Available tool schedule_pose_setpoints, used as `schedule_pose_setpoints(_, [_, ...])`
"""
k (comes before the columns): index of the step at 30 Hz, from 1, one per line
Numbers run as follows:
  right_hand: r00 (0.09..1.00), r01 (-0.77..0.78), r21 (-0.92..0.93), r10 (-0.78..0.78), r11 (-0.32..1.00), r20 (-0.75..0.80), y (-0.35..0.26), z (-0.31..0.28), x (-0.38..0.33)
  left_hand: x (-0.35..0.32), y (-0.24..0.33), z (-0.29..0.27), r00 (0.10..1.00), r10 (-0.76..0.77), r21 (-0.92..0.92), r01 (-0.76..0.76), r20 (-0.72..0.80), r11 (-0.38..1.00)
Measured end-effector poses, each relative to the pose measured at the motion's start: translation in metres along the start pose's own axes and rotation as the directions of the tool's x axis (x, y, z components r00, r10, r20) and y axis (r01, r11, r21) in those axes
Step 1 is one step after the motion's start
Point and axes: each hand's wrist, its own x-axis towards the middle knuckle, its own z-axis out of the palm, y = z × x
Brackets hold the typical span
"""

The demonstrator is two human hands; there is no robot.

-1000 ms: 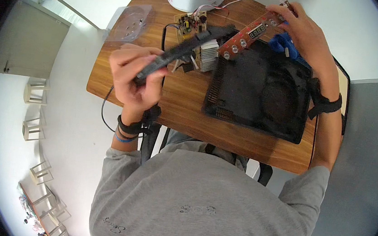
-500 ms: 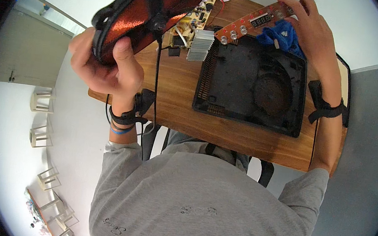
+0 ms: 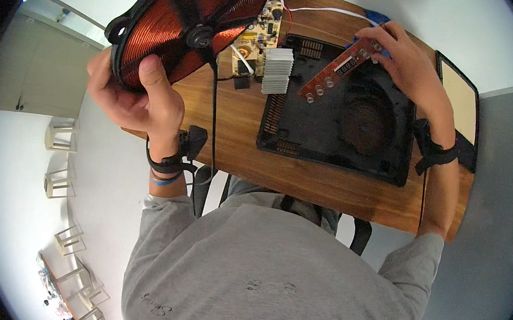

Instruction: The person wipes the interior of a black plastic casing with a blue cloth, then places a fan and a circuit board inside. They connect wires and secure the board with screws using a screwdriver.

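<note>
The left hand (image 3: 133, 96) grips the round copper coil (image 3: 186, 20), lifted up left of the black case (image 3: 340, 122) on the bench (image 3: 235, 127). The right hand (image 3: 407, 66) pinches the red board (image 3: 339, 69) over the case. It looks like taking-apart work; the coil's wire seems attached, so move gently.

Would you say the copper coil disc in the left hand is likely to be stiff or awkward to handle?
The coil disc probably stays stiff: the left hand grips only its rim without visible sag. Dense copper windings suggest some weight. Its trailing black cable may snag.
</note>
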Motion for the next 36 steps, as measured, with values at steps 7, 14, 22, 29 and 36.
schedule_pose_setpoints(7, [0.987,0.051,0.321,-0.096,0.946,0.126,-0.013,0.031,0.028,-0.006,-0.008,-0.017,0.982,-0.141,0.030,0.146,-0.127,0.989])
schedule_pose_setpoints(14, [0.980,0.031,0.479,-0.122,0.877,0.159,-0.034,0.055,0.058,-0.011,-0.019,-0.025,0.955,-0.191,0.015,0.199,-0.225,0.980])
schedule_pose_setpoints(22, [0.987,0.141,0.443,-0.161,0.886,0.007,-0.016,0.115,0.111,-0.018,-0.029,-0.033,0.948,-0.230,0.079,0.252,-0.220,0.965])
schedule_pose_setpoints(29, [0.989,-0.090,0.303,0.049,0.949,0.139,-0.039,0.152,0.135,-0.025,-0.038,-0.038,0.966,-0.222,0.116,0.238,-0.130,0.964])
schedule_pose_setpoints(36, [0.984,0.168,0.280,-0.144,0.945,-0.105,-0.025,0.171,0.151,-0.025,-0.037,-0.029,0.937,-0.263,0.028,0.277,-0.229,0.961])
